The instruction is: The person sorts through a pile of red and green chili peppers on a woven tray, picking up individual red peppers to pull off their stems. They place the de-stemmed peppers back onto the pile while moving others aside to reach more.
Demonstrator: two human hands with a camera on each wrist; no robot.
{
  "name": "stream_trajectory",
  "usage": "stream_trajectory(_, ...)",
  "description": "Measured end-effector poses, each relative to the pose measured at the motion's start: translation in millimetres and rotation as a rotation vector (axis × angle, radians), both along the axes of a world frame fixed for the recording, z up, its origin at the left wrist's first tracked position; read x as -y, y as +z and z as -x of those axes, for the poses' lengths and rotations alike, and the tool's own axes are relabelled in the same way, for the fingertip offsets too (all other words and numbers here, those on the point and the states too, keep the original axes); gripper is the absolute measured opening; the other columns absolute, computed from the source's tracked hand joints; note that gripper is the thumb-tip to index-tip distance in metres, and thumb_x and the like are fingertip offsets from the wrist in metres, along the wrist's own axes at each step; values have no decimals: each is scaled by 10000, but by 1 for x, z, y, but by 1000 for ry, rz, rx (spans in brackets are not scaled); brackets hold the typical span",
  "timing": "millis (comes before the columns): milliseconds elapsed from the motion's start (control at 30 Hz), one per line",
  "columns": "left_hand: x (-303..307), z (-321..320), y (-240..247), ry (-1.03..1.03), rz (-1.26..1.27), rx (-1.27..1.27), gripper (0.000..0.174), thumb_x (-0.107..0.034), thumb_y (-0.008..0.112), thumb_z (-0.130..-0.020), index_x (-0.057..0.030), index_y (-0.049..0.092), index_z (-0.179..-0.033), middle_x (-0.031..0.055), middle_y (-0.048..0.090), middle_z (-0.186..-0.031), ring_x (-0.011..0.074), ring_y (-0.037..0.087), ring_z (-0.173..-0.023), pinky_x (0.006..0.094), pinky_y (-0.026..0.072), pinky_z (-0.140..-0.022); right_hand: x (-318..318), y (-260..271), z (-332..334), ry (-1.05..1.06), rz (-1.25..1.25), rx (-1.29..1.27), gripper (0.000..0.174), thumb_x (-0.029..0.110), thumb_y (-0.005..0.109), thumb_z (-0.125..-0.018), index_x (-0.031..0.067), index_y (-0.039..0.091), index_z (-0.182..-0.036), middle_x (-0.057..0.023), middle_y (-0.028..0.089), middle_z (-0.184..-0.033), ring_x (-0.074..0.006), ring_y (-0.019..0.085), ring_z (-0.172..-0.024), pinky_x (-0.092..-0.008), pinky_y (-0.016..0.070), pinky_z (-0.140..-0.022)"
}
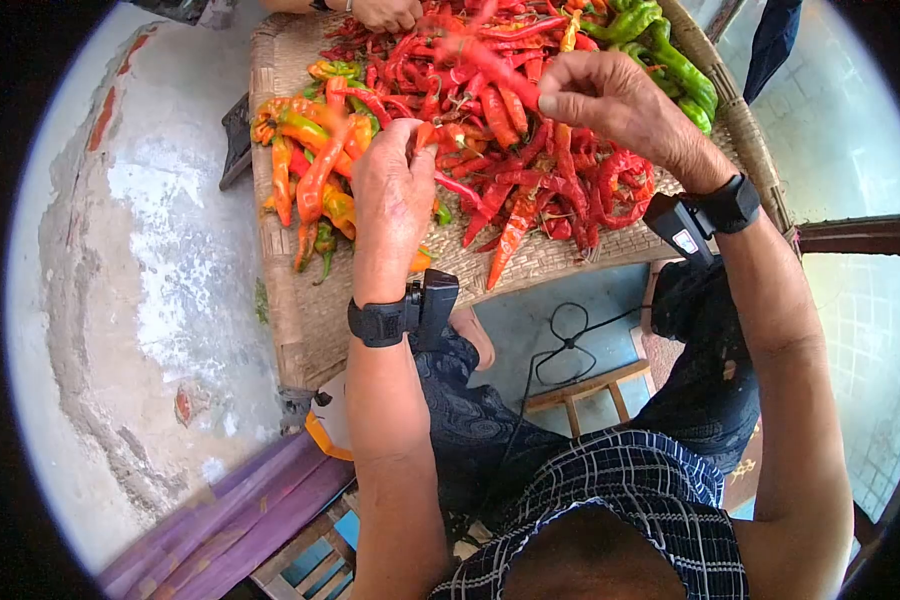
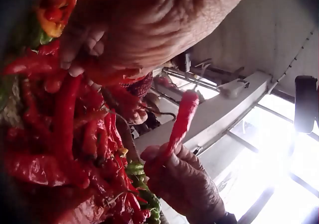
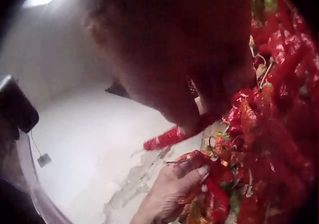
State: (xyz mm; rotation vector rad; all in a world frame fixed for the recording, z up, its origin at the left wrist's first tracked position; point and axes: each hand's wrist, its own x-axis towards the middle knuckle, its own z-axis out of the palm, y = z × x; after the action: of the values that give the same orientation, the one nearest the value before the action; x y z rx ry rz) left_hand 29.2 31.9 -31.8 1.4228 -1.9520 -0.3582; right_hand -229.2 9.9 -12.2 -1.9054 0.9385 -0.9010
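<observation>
Between the thumb and fingers of my right hand (image 1: 620, 105) is a long red chili pepper (image 2: 184, 117), raised above the pile and blurred in the head view. My left hand (image 1: 395, 200) pinches another red chili pepper (image 3: 198, 158) low at the near left side of the pile; its stem shows in the right wrist view. Under and around both hands lies a heap of red chili peppers (image 1: 565, 170), many of them wrinkled. Orange and yellow-green peppers (image 1: 315, 180) sit just left of my left hand.
The peppers lie on a woven tray (image 1: 305, 325) with a raised rim. Green peppers (image 1: 660, 45) are at its far right. Another person's hand (image 1: 385, 12) reaches in at the far edge. A wooden stool (image 1: 595, 388) and a looped cable (image 1: 570, 345) are below; a worn wall (image 1: 170, 220) is left.
</observation>
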Motion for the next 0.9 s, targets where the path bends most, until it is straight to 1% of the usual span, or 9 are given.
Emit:
stream_trajectory(33,-2,2,4,8,-21,63,187,-70,574,-879,-4,616,-1049,101,664,-808,154,633,-697,295,501,-651,-5,4,0,-61,-167,41,205,280,608,-934,85,617,-872,74,527,-680,-24,506,-630,-185,395,-535)
stream_trajectory(200,-5,4,7,30,-81,21,206,-64,580,-888,10,600,-1080,79,674,-882,105,621,-729,267,514,-631,-12,18,-1,8,-403,-13,236,328,620,-919,125,582,-805,82,517,-651,-5,480,-574,-168,364,-479)
stream_trajectory(300,-6,7,10,55,-160,-227,278,-39,602,-883,-8,557,-1156,72,649,-958,97,608,-735,243,515,-613,-3,18,0,2,-367,-28,199,287,631,-900,92,657,-933,49,572,-690,-34,507,-572,-191,424,-493)
stream_trajectory(367,-9,12,15,45,-209,-273,278,-43,608,-883,-9,558,-1153,67,645,-937,91,602,-732,241,514,-614,4,13,-6,-116,-267,369,296,268,625,-909,27,629,-1080,1,606,-742,-73,552,-618,-222,478,-556)
stream_trajectory(467,-11,17,15,47,-274,-313,251,-56,620,-884,-23,574,-1129,44,632,-905,73,588,-718,230,511,-620,25,-6,-5,-334,103,223,419,259,617,-916,-43,553,-1199,-76,646,-819,-131,610,-713,-276,520,-652)
stream_trajectory(533,-10,22,15,-30,-188,-332,206,-28,639,-836,-5,607,-1038,114,640,-830,174,631,-713,301,506,-649,19,-6,-12,-243,165,100,445,268,622,-912,-28,541,-1234,-158,683,-946,-177,645,-845,-330,528,-752)
stream_trajectory(600,-14,28,19,-49,-164,-304,166,-24,639,-831,-15,626,-996,116,630,-832,205,629,-703,316,504,-643,3,-5,-21,-53,104,63,403,289,632,-906,-5,588,-1178,-150,688,-964,-216,661,-871,-349,528,-755)
stream_trajectory(667,-17,33,23,-159,-47,-106,127,-53,629,-865,-25,646,-987,43,588,-791,94,573,-633,251,481,-580,-8,-8,-30,-4,355,-76,350,284,676,-861,-11,641,-1046,-182,676,-933,-308,669,-872,-375,527,-738)
stream_trajectory(900,-21,36,16,-199,-179,-197,114,-72,655,-846,-2,635,-934,85,614,-796,154,604,-660,282,485,-609,-16,4,-21,36,55,-208,221,175,694,-814,-2,666,-943,-161,677,-810,-278,663,-767,-372,516,-688)
